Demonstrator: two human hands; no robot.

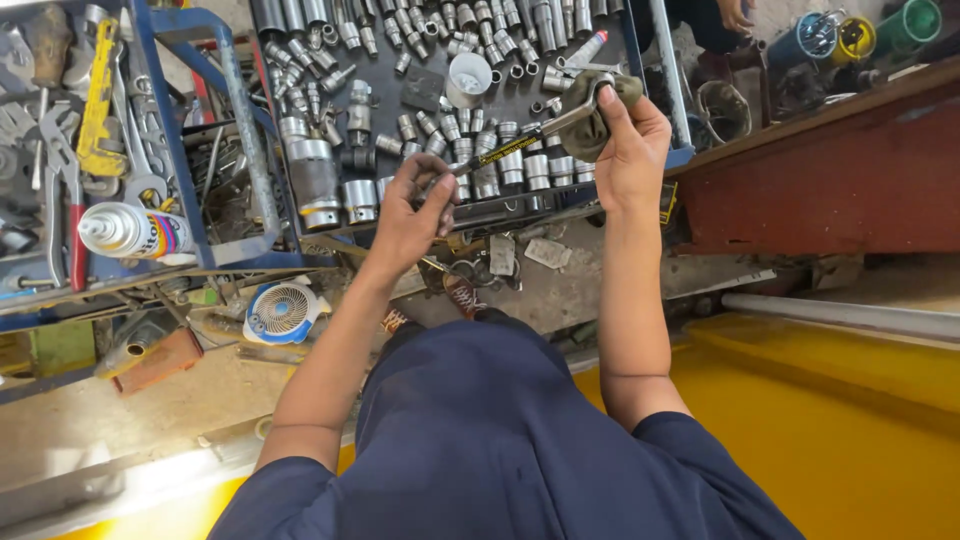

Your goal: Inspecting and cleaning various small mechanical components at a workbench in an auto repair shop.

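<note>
Right hand [630, 150] raised, clenched on olive rag-wrapped steel ratchet wrench [560, 118]; left hand [412, 215] pinching wrench's handle end over blue socket tray [480, 212].

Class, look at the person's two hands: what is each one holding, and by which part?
Both hold one long metal ratchet wrench: the right hand grips its head through an olive cloth; the left hand pinches its handle end.
</note>
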